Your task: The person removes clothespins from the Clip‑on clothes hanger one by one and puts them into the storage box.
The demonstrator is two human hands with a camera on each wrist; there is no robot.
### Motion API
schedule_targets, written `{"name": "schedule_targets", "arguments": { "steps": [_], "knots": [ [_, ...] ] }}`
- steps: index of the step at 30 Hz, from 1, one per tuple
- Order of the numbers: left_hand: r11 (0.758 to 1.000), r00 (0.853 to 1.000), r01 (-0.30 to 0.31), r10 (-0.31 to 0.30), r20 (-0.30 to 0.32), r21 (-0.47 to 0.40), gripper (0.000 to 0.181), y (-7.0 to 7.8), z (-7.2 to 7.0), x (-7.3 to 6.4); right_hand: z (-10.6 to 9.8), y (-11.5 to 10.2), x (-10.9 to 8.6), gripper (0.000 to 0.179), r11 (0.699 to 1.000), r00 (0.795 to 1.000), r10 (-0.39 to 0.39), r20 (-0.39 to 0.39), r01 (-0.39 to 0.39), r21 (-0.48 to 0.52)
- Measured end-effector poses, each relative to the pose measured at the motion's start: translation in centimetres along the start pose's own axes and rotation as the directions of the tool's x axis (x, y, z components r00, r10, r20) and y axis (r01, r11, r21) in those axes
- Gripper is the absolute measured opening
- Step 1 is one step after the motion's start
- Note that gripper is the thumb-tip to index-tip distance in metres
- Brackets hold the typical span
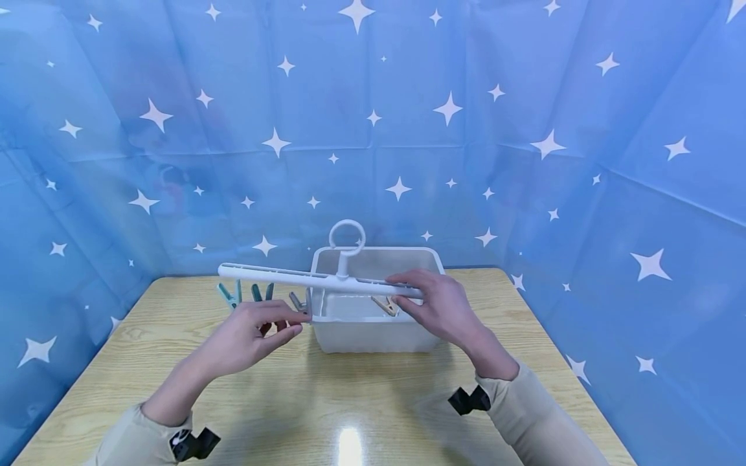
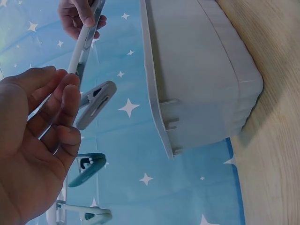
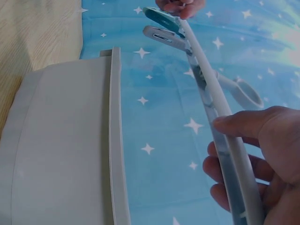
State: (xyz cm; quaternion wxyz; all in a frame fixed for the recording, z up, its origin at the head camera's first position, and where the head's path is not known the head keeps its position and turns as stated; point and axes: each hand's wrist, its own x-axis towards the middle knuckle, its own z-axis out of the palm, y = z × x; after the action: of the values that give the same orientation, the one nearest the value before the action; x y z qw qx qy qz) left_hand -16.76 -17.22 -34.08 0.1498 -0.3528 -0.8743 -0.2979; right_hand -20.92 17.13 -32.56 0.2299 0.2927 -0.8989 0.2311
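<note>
My right hand (image 1: 437,304) grips one end of a white clip hanger (image 1: 285,277), a long slotted bar with a ring hook (image 1: 348,223). The bar tilts slightly, its left end higher. Along the left half hang a light teal clothespin (image 1: 228,294), a dark teal clothespin (image 2: 89,168) and a grey clothespin (image 1: 298,301). At the grey one, thumb and fingertips of my left hand (image 1: 253,333) pinch, though the wrist views partly hide the contact. A beige clothespin (image 1: 384,306) shows under the bar, within the outline of a white bin (image 1: 373,336).
The bin stands on the wood-grain table (image 1: 262,401) towards its back, just behind and below the hanger. A blue curtain (image 1: 373,175) with white stars surrounds the table at the back and sides.
</note>
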Motion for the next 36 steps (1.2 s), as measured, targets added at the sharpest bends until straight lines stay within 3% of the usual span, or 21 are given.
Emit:
{"name": "schedule_targets", "arguments": {
  "steps": [12,18,25,36],
  "knots": [
    [0.998,0.999,0.039,-0.039,-0.003,-0.049,0.02,-0.8,0.1,-0.3,-0.7,-0.2,0.2,0.03,0.996,0.998,0.063,0.005,-0.063,0.062],
    [0.998,0.998,0.05,-0.052,-0.033,-0.047,0.019,-1.0,-0.1,-0.3,-0.9,-0.1,0.2,0.032,0.991,0.996,0.088,-0.007,-0.087,0.101],
    [0.984,0.987,0.148,-0.154,-0.048,-0.096,0.02,-1.6,-0.1,-0.7,-1.1,-0.1,0.1,0.034,0.982,0.991,0.134,-0.013,-0.131,0.134],
    [0.959,0.966,0.234,-0.248,-0.073,-0.161,0.02,-2.3,-0.2,-0.8,-1.4,0.1,-0.2,0.034,0.957,0.977,0.214,-0.002,-0.209,0.2]
  ]
}}
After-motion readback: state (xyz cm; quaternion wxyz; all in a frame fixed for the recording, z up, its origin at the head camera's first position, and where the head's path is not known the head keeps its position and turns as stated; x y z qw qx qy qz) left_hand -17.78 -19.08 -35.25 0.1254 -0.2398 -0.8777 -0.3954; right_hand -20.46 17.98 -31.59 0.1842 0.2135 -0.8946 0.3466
